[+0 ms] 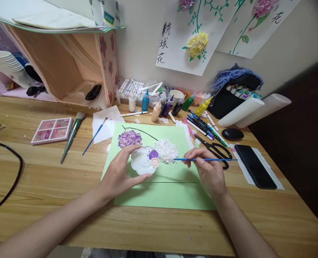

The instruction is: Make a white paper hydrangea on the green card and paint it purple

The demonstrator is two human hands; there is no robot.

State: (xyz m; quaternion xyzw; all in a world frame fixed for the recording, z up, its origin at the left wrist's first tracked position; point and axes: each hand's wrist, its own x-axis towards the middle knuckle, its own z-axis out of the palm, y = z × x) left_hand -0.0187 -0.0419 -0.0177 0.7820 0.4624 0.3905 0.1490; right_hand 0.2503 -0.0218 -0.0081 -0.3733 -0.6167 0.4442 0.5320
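My left hand [118,170] grips a white flower-shaped paint palette [139,163] between thumb and fingers, above the green paper [159,197]. Purple paint and peach paint sit in wells on the palette's right side. In my right hand [208,170] is a thin blue paintbrush [207,159], held level, its tip pointing left at the palette's peach paint. Whether the bristles touch the paint I cannot tell. Behind the palette, the paper bears a purple textured flower [129,138] and a white textured flower [167,149], with a dark curved line drawn between them.
Paint bottles [156,110] and a box of markers [132,87] line the wall. Black scissors [215,148], several pens [204,125] and a phone [255,166] lie to the right. Leftward are another blue brush [94,136], a green-handled brush [72,138] and a pink palette case [52,130].
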